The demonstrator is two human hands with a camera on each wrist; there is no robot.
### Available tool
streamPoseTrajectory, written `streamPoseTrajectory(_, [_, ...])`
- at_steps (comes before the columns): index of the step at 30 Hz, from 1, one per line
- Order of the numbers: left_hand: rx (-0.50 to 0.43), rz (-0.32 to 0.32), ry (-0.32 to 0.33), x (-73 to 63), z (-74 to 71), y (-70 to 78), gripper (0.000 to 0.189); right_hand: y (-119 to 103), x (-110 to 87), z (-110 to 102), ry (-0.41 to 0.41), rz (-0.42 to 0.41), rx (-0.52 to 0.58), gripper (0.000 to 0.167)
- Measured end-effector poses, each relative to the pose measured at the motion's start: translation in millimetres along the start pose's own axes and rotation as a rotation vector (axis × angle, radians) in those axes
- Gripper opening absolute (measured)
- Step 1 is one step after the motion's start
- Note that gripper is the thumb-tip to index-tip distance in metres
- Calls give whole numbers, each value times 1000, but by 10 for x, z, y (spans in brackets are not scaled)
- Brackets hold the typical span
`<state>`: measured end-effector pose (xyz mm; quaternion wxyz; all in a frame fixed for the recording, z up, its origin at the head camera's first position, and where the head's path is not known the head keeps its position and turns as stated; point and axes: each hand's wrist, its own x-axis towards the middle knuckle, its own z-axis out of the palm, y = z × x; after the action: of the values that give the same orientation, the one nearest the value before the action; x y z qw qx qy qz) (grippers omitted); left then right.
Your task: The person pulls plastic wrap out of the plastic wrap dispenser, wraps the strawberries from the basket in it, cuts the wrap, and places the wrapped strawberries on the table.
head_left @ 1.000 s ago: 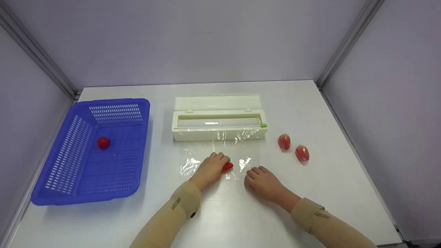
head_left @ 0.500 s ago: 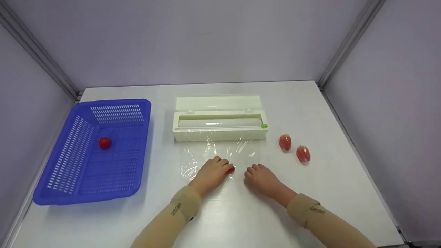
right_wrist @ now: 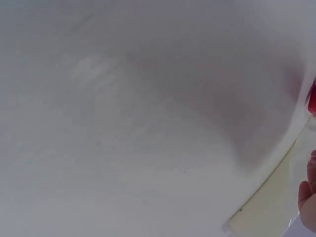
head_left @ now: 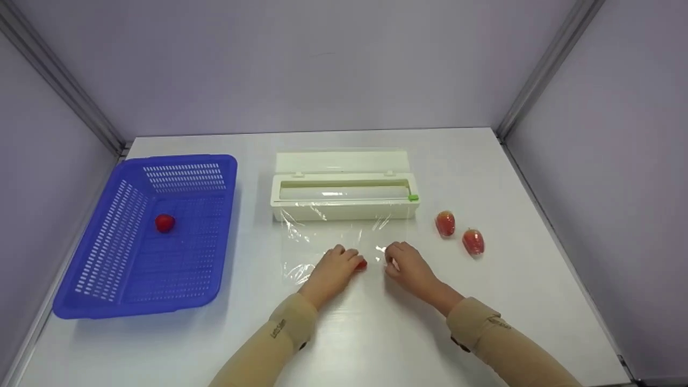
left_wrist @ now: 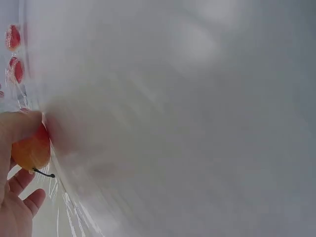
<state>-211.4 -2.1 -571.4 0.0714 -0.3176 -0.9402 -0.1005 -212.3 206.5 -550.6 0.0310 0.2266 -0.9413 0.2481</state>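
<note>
My left hand (head_left: 333, 271) holds a small red-and-yellow fruit (left_wrist: 32, 148) between thumb and fingers; its thin dark stem shows in the left wrist view. In the head view only the red end pokes out past the fingers. Clear plastic wrap (head_left: 344, 236) stretches from a white wrap dispenser (head_left: 344, 212) toward me, with the fruit at its near part. At the wrap's right side, my right hand (head_left: 411, 269) has thumb and fingers curled together, pinching the film's edge. The right wrist view catches just a few fingertips (right_wrist: 303, 192) at its border.
Left on the white table (head_left: 333, 344) stands a blue plastic basket (head_left: 228, 231) with one red fruit (head_left: 164, 223) inside. Two film-wrapped fruits (head_left: 445, 223) lie right of the dispenser, whose lid (head_left: 342, 161) is raised. A green slider (head_left: 413, 198) sits at its right end.
The left hand with the fruit has come slightly nearer to me. My right hand has turned, its thumb and fingers now meeting at the wrap's edge. Creases in the film have shifted.
</note>
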Motion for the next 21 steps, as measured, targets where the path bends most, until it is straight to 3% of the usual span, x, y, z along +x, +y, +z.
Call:
streamPoseTrajectory(2, [-33,-5,17,5,0,-14,24,12,-1,-17,-29,71,51,6])
streamPoseTrajectory(4, [-77,-14,12,10,-6,-38,26,45,-13,-32,-69,95,17,19])
streamPoseTrajectory(7, [-130,-31,-19,31,-27,-75,29,134,-54,-57,-135,29,-142,31])
streamPoseTrajectory(9, [-136,-35,-39,59,-44,-96,31,210,-80,-67,-135,-41,-248,24])
streamPoseTrajectory(11, [-154,-46,-62,96,-67,-116,33,292,-100,-71,-96,-58,-262,10])
streamPoseTrajectory(14, [-210,-78,-93,158,-89,-149,34,373,-126,-94,-14,49,-74,4])
streamPoseTrajectory(18, [-320,-157,-133,220,-91,-208,28,420,-127,-126,66,311,298,5])
streamPoseTrajectory(21, [-395,-217,-162,245,-71,-246,26,449,-93,-122,84,499,487,11])
